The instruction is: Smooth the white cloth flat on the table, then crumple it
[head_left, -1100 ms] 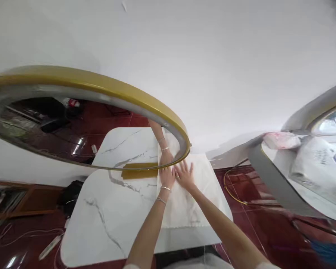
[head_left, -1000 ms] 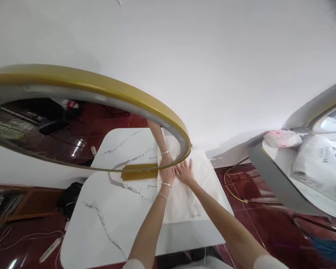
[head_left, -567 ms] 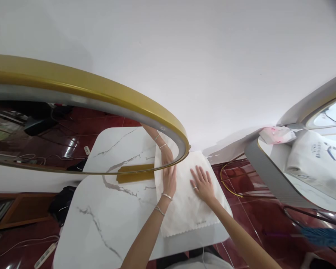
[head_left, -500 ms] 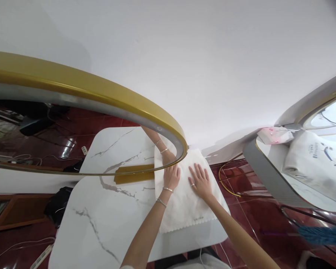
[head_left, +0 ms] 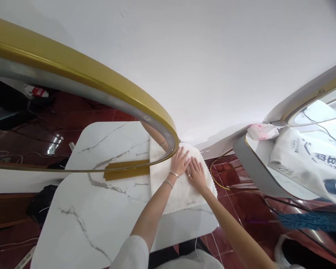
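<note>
Marbled table (head_left: pixel 81 198): left hand (head_left: pixel 179 163) again beside right hand (head_left: pixel 197 176), on white cloth (head_left: pixel 184 196)

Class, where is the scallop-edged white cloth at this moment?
In the head view, the scallop-edged white cloth lies at the right end of the marble-patterned table, under the left hand and right hand, next to the gold mirror frame.

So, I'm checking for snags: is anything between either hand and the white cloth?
Nothing visible: the left hand and right hand both rest palm-down on the white cloth. The nearby gold mirror rim isn't between them.
</note>
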Demonstrator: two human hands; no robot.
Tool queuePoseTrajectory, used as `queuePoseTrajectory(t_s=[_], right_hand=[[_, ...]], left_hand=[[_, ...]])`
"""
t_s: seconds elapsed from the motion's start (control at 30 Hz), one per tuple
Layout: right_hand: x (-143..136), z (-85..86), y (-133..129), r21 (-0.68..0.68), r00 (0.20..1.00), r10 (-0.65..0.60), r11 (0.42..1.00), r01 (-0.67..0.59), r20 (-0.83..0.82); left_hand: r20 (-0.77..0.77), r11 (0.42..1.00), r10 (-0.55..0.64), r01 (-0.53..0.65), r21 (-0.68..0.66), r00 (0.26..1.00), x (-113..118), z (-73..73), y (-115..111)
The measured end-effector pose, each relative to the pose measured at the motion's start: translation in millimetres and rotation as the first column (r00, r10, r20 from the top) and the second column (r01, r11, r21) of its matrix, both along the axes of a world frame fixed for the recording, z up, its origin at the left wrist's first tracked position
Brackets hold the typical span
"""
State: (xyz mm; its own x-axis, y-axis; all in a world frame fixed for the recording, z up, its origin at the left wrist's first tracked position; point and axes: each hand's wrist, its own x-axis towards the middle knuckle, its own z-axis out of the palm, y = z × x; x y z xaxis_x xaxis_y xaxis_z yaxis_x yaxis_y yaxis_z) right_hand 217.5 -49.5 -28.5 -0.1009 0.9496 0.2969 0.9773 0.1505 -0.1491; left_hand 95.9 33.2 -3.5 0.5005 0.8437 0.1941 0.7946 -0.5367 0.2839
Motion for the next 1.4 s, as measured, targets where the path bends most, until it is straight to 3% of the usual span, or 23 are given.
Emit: queuePoseTrajectory(t_s=[0.13, 0.23, 0.43, 0.53, 0.6, 0.67, 0.83, 0.93, 1.03, 1.17, 1.27, 1.4], right_hand=[[2, 4.6, -67, -0.028, 1.000, 0.004, 1.000, -0.004, 0.027], [2, 7.1, -89, -0.061, 0.998, -0.004, 0.998, 0.007, 0.055], [9, 7.7, -49, -0.070, 0.996, -0.048, 0.996, 0.053, 0.073], [15, 8.2, -41, -0.078, 0.997, -0.026, 0.996, 0.032, 0.074], [19, 9.2, -50, -0.071, 0.997, -0.026, 0.997, 0.031, 0.071], [20, 10.7, -68, -0.063, 0.998, -0.029, 0.997, 0.033, 0.061], [10, 15.2, -135, -0.087, 0.999, 0.027, 0.996, -0.024, 0.033], [3, 14.3, -167, -0.086, 0.999, 0.046, 0.995, -0.045, 0.009], [1, 11.0, -170, -0.047, 0.999, 0.038, 0.998, -0.039, -0.025], [5, 9.6, -131, -0.020, 0.997, -0.012, 1.000, 0.010, -0.081], [5, 8.2, -101, 0.004, 0.995, 0.030, 1.000, -0.030, -0.093], [-5, 3.0, -86, 0.033, 0.995, 0.091, 0.995, -0.090, -0.047]], left_hand=[[-0.023, 0.999, -0.006, 0.007, 0.045, 1.000, -7, -4.7, -40], [-0.035, 0.999, -0.001, 0.003, 0.039, 0.999, -9, -5.6, -42], [-0.030, 0.997, -0.063, 0.062, -0.038, 0.998, 12, 0.2, 7], [-0.009, 0.998, 0.001, -0.001, -0.061, 1.000, 7, 4.1, -3], [0.008, 0.991, 0.124, -0.123, -0.056, 0.992, -10, 5.6, -35], [0.013, 0.966, 0.255, -0.255, -0.036, 0.967, -33, 6.0, -83], [-0.087, 0.972, 0.230, -0.233, -0.032, 0.969, -83, 7.2, -208], [-0.113, 0.971, 0.232, -0.236, -0.031, 0.966, -94, 6.6, -242], [-0.068, 0.971, 0.236, -0.238, -0.027, 0.969, -95, 3.9, -232], [0.033, 0.918, 0.397, -0.398, 0.005, 0.917, -89, 0.9, -172], [0.048, 0.876, 0.481, -0.481, 0.007, 0.876, -88, -1.9, -130], [0.043, 0.881, 0.473, -0.474, 0.008, 0.880, -99, -7.2, -114]])
